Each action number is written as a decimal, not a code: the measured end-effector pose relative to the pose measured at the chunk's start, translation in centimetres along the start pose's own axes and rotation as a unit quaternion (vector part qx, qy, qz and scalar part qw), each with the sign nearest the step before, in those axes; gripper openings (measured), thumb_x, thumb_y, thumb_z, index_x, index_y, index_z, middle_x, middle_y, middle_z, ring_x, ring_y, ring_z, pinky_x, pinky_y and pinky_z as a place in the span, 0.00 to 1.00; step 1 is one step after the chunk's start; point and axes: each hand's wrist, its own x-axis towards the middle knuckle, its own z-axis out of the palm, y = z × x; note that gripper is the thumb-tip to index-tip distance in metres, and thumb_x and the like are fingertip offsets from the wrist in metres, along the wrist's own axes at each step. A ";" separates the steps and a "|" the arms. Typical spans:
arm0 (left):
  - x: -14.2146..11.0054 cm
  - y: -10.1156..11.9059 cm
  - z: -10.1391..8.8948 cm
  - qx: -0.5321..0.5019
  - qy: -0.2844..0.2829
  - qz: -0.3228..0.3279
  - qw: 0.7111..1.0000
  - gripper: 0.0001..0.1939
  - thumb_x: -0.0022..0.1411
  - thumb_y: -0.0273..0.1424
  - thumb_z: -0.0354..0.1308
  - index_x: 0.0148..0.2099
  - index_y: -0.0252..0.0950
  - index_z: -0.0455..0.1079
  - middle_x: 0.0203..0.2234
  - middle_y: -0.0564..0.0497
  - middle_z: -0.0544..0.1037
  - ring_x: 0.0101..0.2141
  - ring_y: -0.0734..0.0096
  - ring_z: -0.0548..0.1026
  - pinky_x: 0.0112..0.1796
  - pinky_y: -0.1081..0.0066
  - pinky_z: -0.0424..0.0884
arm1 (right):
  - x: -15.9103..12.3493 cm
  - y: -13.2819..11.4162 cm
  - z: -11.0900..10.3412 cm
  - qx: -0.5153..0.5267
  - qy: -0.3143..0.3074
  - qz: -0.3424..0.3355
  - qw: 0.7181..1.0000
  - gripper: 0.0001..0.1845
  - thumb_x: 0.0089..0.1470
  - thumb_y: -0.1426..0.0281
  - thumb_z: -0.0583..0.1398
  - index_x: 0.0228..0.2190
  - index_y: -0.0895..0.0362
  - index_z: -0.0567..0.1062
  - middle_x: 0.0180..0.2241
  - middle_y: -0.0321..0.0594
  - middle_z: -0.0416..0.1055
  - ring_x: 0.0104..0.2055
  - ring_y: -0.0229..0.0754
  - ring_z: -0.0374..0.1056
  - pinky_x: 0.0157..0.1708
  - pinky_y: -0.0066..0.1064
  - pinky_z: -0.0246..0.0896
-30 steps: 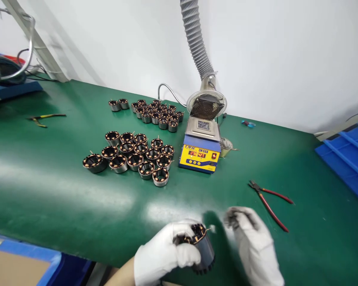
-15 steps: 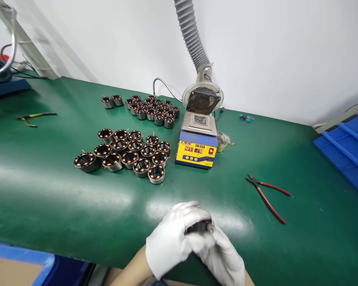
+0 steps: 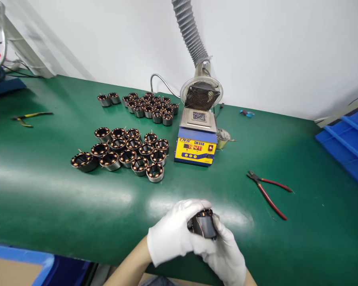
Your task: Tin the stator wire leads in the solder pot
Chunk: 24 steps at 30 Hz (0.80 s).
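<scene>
Between my two white-gloved hands is a motor stator (image 3: 205, 225), a dark ring with copper windings at its top and a copper wire running down its outer side. My left hand (image 3: 176, 230) wraps round its left side, fingers over the top rim and thumb below. On the right, my right hand (image 3: 226, 250) grips the stator from the side and beneath; part of its fingers is hidden. Similar stators (image 3: 127, 158) stand in a group on the green table, left of a yellow and blue solder pot (image 3: 196, 149).
More stators (image 3: 149, 112) stand farther back. Above the pot hangs a fume hood (image 3: 201, 93) on a grey hose. Red-handled cutters (image 3: 268, 194) lie at right, yellow-handled pliers (image 3: 31, 117) at far left. A small cup (image 3: 223, 138) stands beside the pot; a blue crate (image 3: 349, 143) is at the right edge.
The stator has been turned in my hands, so its outer side and wire now show. Both hands remain around it. The camera view has shifted slightly.
</scene>
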 end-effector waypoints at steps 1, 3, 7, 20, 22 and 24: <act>0.4 0.1 0.4 -0.013 0.024 -0.009 1.000 0.25 0.41 0.33 0.67 0.46 0.37 0.73 0.45 0.47 0.76 0.49 0.54 0.69 0.52 0.59 0.62 | 0.0 0.1 0.1 -0.006 -0.003 -0.006 1.000 0.14 0.40 0.59 0.69 0.30 0.53 0.78 0.33 0.36 0.78 0.30 0.38 0.71 0.28 0.27 0.62; 1.0 0.4 0.9 -0.056 0.088 -0.030 0.994 0.11 0.50 0.36 0.60 0.35 0.37 0.76 0.37 0.48 0.79 0.44 0.57 0.72 0.49 0.62 0.64 | 0.0 0.2 0.2 -0.023 -0.024 -0.012 0.999 0.13 0.42 0.59 0.69 0.29 0.54 0.78 0.29 0.36 0.78 0.29 0.38 0.71 0.25 0.26 0.60; 1.3 0.2 0.3 -0.198 0.197 -0.118 0.953 0.17 0.57 0.42 0.55 0.25 0.35 0.70 0.22 0.52 0.75 0.29 0.64 0.73 0.31 0.69 0.67 | 0.0 0.1 0.4 -0.034 -0.067 -0.006 0.997 0.18 0.45 0.56 0.65 0.33 0.56 0.78 0.30 0.40 0.77 0.24 0.37 0.69 0.19 0.23 0.52; -0.1 0.5 1.9 -0.239 0.103 -0.168 0.951 0.13 0.44 0.34 0.61 0.35 0.35 0.74 0.26 0.52 0.76 0.14 0.75 0.63 0.15 0.73 0.62 | 0.1 0.0 -0.2 -0.038 -0.074 0.030 0.996 0.25 0.49 0.47 0.59 0.36 0.55 0.78 0.31 0.41 0.78 0.29 0.42 0.73 0.28 0.32 0.66; 0.5 0.4 1.9 -0.280 0.189 -0.166 0.927 0.08 0.47 0.33 0.58 0.29 0.35 0.74 0.22 0.53 0.76 0.14 0.75 0.64 0.15 0.74 0.61 | 0.0 0.1 -0.1 -0.027 -0.074 0.036 0.996 0.24 0.48 0.49 0.61 0.32 0.58 0.79 0.28 0.41 0.78 0.26 0.41 0.73 0.27 0.29 0.66; 1.0 0.1 1.6 -0.320 0.267 -0.134 0.899 0.06 0.46 0.32 0.60 0.27 0.35 0.74 0.19 0.53 0.76 0.19 0.72 0.70 0.21 0.75 0.67 | 0.0 0.2 0.0 -0.022 -0.073 0.033 0.997 0.25 0.48 0.49 0.61 0.34 0.59 0.79 0.26 0.42 0.78 0.23 0.40 0.73 0.24 0.28 0.65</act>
